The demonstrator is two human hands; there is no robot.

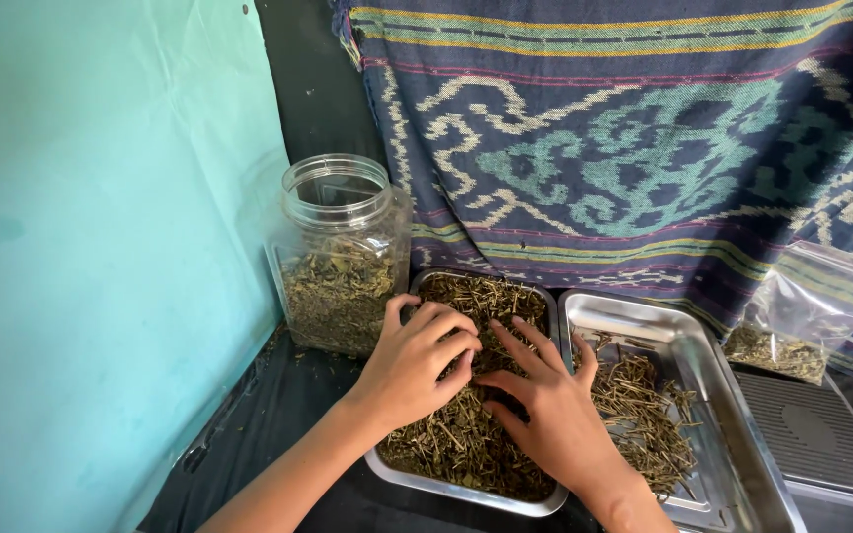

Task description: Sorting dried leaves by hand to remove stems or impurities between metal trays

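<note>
Both forearms are bare with no sleeve showing, and the slim left hand (415, 363) and slim right hand (555, 410), with short, unpainted fingernails, carry no rings, watch, bracelets or gloves.

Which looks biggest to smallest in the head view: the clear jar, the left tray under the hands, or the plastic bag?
1. Left tray, partly hidden by the hands.
2. Clear jar.
3. Plastic bag, cut off by the frame edge and creased, so its rank below the jar is unsure.
</note>
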